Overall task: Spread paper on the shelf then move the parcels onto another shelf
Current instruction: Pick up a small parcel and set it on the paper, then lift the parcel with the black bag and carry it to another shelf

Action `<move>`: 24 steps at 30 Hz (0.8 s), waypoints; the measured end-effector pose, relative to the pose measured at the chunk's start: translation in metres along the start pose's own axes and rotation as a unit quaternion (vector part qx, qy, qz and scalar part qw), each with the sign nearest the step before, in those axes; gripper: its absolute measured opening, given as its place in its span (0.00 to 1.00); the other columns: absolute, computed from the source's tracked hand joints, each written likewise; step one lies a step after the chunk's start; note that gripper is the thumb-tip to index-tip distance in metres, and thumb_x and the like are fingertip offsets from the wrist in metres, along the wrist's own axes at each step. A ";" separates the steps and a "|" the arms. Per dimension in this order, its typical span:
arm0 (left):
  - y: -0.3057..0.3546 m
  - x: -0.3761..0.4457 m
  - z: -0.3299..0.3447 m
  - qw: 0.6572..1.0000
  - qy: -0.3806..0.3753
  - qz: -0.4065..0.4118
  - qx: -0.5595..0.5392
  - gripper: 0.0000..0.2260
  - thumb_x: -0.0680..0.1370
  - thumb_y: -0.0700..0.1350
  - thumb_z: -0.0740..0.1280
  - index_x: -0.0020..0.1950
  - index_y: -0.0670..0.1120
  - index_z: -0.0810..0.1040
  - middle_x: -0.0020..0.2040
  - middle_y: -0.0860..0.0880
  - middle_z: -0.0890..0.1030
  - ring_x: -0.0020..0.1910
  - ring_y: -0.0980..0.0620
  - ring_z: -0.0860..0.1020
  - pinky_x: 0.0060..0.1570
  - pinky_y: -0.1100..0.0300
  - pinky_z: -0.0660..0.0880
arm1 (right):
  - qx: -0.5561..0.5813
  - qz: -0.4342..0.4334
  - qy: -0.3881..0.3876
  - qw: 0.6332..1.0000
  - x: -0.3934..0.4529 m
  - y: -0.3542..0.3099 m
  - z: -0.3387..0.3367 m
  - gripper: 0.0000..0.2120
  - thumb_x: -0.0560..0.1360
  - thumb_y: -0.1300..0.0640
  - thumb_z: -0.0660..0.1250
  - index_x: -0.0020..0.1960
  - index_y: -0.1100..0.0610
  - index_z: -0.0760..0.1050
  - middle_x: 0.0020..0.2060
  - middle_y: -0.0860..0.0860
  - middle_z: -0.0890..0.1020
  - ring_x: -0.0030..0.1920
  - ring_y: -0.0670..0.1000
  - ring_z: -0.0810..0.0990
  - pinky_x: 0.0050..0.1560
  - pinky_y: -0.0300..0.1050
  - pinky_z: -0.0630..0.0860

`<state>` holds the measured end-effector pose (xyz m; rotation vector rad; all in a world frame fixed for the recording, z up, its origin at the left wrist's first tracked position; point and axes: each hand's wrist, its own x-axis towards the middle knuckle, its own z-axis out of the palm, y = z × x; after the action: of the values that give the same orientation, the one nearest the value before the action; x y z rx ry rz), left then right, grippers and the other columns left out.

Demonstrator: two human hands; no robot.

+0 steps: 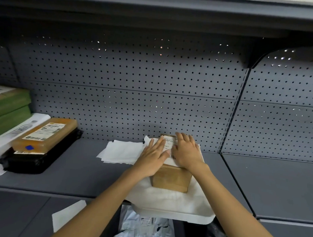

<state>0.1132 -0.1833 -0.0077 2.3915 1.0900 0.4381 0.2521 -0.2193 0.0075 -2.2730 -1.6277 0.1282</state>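
Left hand (153, 156): lies flat on top of the brown box, fingers straight and close together, pointing up and to the right across the label; grips nothing.
Right hand (186, 151): rests palm down on the same box top, just beside the left hand, fingers slightly spread and reaching toward the far edge; whether the fingertips curl over that edge cannot be told.
Brown box (171, 179): small cardboard parcel, upright on the white paper near the middle of the shelf, front face toward the camera, white shipping label (169, 149) on top, partly covered by both hands.
White paper (167, 200): spread under the box, front edge hanging over the shelf lip.
Loose sheets (120, 152): a few more white sheets, overlapping, lying left of the box near the back panel.
Shelf (75, 172): dark grey, with a perforated back panel (135, 78) behind.
Orange parcel (45, 135): flat, labelled, stacked on a black bag parcel (35, 160) at the left of the same shelf, well apart from the box.
Green boxes (10, 111): stacked at the far left edge.
Lower level: a white sheet (67, 216) and pale plastic-bag parcels (143, 227) below the shelf lip.
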 end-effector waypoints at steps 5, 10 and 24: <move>-0.019 -0.008 -0.026 0.980 0.146 0.032 -0.132 0.22 0.83 0.50 0.54 0.78 0.53 0.60 0.78 0.54 0.60 0.78 0.52 0.54 0.76 0.52 0.55 | 0.112 -0.082 0.132 0.982 0.004 -0.043 -0.002 0.20 0.84 0.57 0.58 0.76 0.54 0.69 0.71 0.54 0.75 0.72 0.60 0.71 0.68 0.56 0.71; -0.078 -0.023 -0.086 0.931 0.331 0.083 -0.132 0.07 0.79 0.43 0.65 0.52 0.51 0.82 0.52 0.57 0.83 0.55 0.53 0.78 0.56 0.53 0.75 | 0.254 -0.102 0.211 0.939 0.011 -0.109 -0.002 0.14 0.85 0.59 0.54 0.50 0.57 0.78 0.48 0.51 0.78 0.52 0.54 0.76 0.46 0.48 0.68; -0.284 -0.057 -0.230 0.931 0.352 0.022 -0.092 0.07 0.78 0.44 0.66 0.51 0.51 0.83 0.52 0.53 0.82 0.52 0.56 0.78 0.52 0.55 0.77 | 0.427 -0.105 0.085 0.894 0.052 -0.315 0.078 0.12 0.86 0.64 0.52 0.60 0.55 0.73 0.50 0.47 0.77 0.45 0.50 0.76 0.45 0.37 0.75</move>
<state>-0.2059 0.0007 0.0268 2.1279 1.2002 1.4228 -0.0352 -0.0641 0.0430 -1.3903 -1.3327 0.4706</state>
